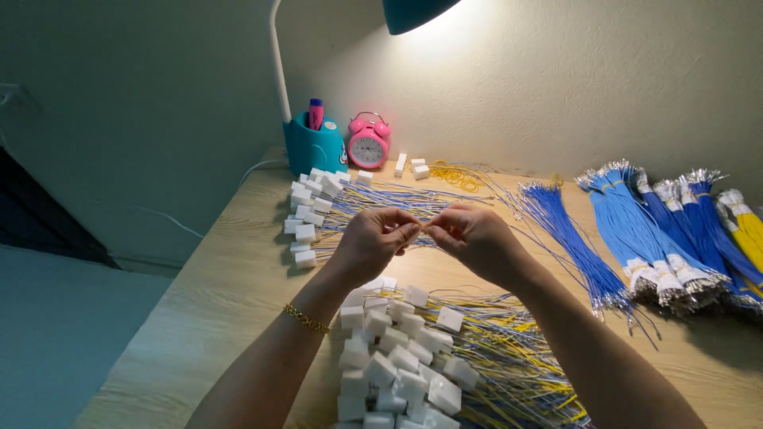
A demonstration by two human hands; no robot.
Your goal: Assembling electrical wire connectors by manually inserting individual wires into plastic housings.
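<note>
Above the pale wooden tabletop (238, 270), the left hand (372, 241) and right hand (470, 233) meet fingertip to fingertip — both pinching a thin yellow wire (427, 226) between them — over heaps of blue-and-yellow wires with white plastic connectors (397, 349).

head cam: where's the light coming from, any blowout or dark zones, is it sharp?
Head view: the teal desk lamp at top lights the scene and blows out the wall right beneath it; the left wall and floor fall into dim teal shadow. Left hand and right hand are evenly lit and fairly sharp; the thin piece pinched between them is too small to resolve. Blue wire bundles cast soft shadows rightward.
</note>
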